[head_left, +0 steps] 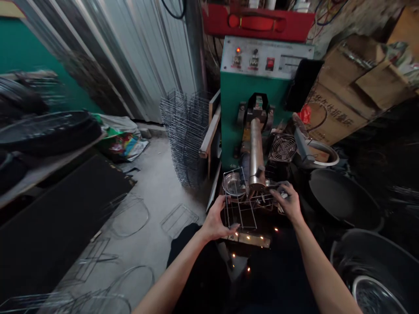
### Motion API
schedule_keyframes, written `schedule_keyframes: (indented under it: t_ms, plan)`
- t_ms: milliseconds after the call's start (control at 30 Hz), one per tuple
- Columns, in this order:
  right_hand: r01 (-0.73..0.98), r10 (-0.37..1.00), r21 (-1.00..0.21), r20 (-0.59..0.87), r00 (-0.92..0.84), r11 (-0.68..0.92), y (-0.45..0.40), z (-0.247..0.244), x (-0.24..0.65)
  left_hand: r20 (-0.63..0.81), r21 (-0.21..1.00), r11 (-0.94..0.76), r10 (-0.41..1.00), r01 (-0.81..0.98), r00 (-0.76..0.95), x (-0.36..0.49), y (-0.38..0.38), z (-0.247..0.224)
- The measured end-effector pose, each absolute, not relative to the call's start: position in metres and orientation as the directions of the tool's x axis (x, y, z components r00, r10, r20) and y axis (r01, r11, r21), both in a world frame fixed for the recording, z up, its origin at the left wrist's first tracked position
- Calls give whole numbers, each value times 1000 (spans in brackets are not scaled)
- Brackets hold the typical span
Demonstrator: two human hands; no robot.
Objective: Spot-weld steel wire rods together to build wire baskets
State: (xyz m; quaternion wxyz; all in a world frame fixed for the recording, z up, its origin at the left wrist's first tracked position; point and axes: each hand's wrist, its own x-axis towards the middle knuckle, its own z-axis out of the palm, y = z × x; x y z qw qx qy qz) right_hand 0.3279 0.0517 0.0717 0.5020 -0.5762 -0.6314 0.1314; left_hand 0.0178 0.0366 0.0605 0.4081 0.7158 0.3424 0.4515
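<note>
My left hand (216, 221) is closed around the left edge of a small wire rack (240, 213), thumb below and fingers at its side. The rack sits under the thick metal arm (257, 152) of a green spot welder (234, 104). My right hand (288, 201) is pinched at the right of the arm's tip, by the rack's far end. What its fingertips hold is too small to tell. Behind the rack is a clear round bowl (234, 183). Orange sparks (248, 238) are falling below the rack, above my lap.
A tall stack of wire racks (185, 139) stands left of the machine. Loose wire frames (180, 219) and rings lie on the floor. Black pans (343, 196) are at the right, below a cardboard box (343, 91). A dark board (59, 226) lies at the left.
</note>
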Motion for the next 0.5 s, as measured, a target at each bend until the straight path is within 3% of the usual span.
schedule_keyframes:
  t_ms: [167, 300, 400, 500]
  plan:
    - [559, 867, -774, 464, 182, 296, 14, 79, 331, 284, 947, -315, 913, 66, 292, 14, -9, 62]
    - [615, 864, -786, 346, 366, 54, -48, 48, 358, 78, 995, -63, 977, -83, 198, 7, -63, 57]
    - [684, 851, -711, 251, 462, -162, -85, 30, 373, -57, 963, 90, 989, -252, 137, 10, -102, 42]
    - [759, 851, -635, 310, 423, -146, -97, 38, 376, -89, 974, 117, 985, -193, 150, 6, -149, 15]
